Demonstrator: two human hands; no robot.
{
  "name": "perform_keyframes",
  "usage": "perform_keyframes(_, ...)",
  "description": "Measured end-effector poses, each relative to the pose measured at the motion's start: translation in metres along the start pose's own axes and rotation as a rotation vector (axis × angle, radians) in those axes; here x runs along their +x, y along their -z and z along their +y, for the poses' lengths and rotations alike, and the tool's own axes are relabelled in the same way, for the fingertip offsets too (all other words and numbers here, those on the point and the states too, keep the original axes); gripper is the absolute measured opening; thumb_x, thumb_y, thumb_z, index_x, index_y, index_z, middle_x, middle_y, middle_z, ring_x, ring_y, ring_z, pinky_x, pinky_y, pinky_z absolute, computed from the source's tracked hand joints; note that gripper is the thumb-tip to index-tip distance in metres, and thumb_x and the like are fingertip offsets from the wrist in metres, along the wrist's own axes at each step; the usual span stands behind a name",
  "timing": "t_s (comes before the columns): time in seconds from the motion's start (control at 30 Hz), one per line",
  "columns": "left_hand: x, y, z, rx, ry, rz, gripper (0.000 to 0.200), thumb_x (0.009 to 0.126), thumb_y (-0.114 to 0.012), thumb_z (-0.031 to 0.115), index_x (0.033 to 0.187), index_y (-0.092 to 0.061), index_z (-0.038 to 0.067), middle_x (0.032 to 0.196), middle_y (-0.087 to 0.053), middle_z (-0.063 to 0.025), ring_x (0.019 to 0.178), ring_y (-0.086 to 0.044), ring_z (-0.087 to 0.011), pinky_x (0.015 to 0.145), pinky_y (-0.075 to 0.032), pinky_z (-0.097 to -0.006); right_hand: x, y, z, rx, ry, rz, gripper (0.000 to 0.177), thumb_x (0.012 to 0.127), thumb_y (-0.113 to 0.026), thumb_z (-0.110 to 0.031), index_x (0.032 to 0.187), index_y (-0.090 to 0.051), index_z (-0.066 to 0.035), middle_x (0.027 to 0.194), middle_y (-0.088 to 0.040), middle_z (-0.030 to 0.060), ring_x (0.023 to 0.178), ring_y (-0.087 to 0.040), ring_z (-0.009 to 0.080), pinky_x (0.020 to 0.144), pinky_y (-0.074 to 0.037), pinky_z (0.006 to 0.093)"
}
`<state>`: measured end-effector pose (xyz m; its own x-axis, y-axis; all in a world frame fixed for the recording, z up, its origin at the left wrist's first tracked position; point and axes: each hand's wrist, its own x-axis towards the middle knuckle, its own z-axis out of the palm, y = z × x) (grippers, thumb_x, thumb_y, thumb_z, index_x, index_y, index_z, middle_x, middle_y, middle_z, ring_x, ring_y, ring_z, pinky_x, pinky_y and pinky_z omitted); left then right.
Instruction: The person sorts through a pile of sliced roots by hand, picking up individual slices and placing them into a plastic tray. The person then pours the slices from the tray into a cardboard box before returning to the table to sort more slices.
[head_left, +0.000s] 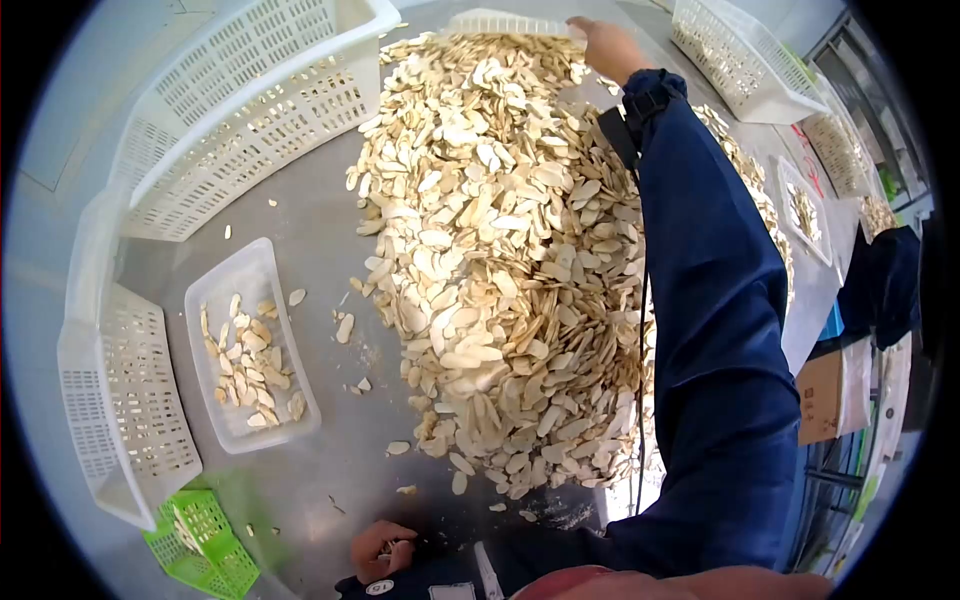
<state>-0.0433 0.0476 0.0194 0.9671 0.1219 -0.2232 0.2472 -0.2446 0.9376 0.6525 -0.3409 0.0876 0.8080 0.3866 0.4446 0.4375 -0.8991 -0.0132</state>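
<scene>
Reaching hand: we note the right hand (pixel 605 45) stretched across the slice pile (pixel 500 260) to the far basket (pixel 505 21).
Right fingers: on the basket's rim; we cannot tell whether they clamp it.
Left hand (pixel 382 548): resting on the desk (pixel 330 430) at the near edge, fingers curled together, nothing visible inside.
Slice pile: heaped mid-desk, touching the far basket.
Small tray (pixel 218 300): left of the pile, apart from it, holding a few slices.
Green basket (pixel 200 540): near left corner.
</scene>
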Motion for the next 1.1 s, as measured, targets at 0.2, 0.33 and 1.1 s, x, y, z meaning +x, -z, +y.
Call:
perform_keyframes(0.2,0.003,-0.005,-0.001,-0.065,-0.032,-0.003,0.009,0.092,-0.068,0.007,0.095,-0.074,0.001,0.078,-0.070,-0.0093,0.068,-0.067,-0.0162,0.063,-0.051,-0.0297,-0.047,0.079,-0.009,0.048,0.182,-0.197,0.061,0.081,-0.050,0.011,0.133,-0.068,-0.013,0.122,-0.071,0.0216,0.108,-0.068,0.0438,0.094,-0.054,0.0467)
perform_keyframes(0.33,0.003,-0.005,-0.003,-0.081,-0.029,-0.022,0.011,0.094,-0.067,0.009,0.095,-0.074,0.000,0.076,-0.069,-0.0088,0.066,-0.065,-0.0149,0.061,-0.050,-0.0282,-0.104,0.140,-0.023,0.232,0.208,-0.281,0.055,0.085,-0.053,0.011,0.130,-0.071,-0.014,0.120,-0.072,0.0222,0.106,-0.069,0.0425,0.096,-0.053,0.0462)
perform_keyframes(1.1,0.008,-0.003,-0.010,-0.050,-0.125,-0.031,0.007,0.090,-0.071,0.008,0.093,-0.076,0.002,0.077,-0.070,-0.0082,0.065,-0.065,-0.0161,0.059,-0.050,-0.0296,-0.120,0.099,0.058,-0.091,-0.020,-0.132,0.049,0.087,-0.052,0.000,0.135,-0.063,-0.004,0.106,-0.072,0.0271,0.102,-0.068,0.0463,0.093,-0.054,0.0506)
